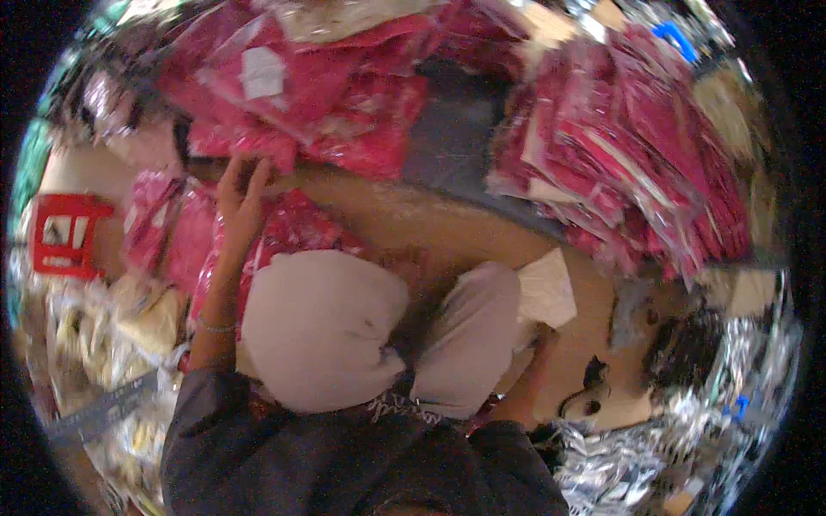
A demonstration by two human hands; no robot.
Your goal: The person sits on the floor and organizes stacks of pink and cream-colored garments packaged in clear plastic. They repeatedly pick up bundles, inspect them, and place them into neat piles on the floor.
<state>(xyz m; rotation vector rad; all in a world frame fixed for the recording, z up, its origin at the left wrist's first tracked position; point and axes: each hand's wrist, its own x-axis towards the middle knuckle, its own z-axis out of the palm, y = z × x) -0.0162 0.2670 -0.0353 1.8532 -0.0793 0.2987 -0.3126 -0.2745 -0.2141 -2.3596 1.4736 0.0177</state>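
My left hand (244,193) reaches forward with fingers apart, its fingertips at the near edge of a red garment pack in clear plastic (277,151). Whether it grips that edge is blurred. More pink-red plastic-wrapped packs (193,242) lie under and beside the left forearm. Beside my right knee, a cream sheet of paper or card (548,290) is held by my right hand (539,335), which is mostly hidden behind it. Ahead of me spreads a pile of red packs (361,116), one bearing a white label (263,72).
A tall heap of red plastic-wrapped packs (619,155) stands at the far right, past a dark grey sheet (452,129). Brown cardboard (413,206) covers the floor around my knees. A red-printed carton (64,235) is at left; silvery plastic bags (606,471) lie at lower right.
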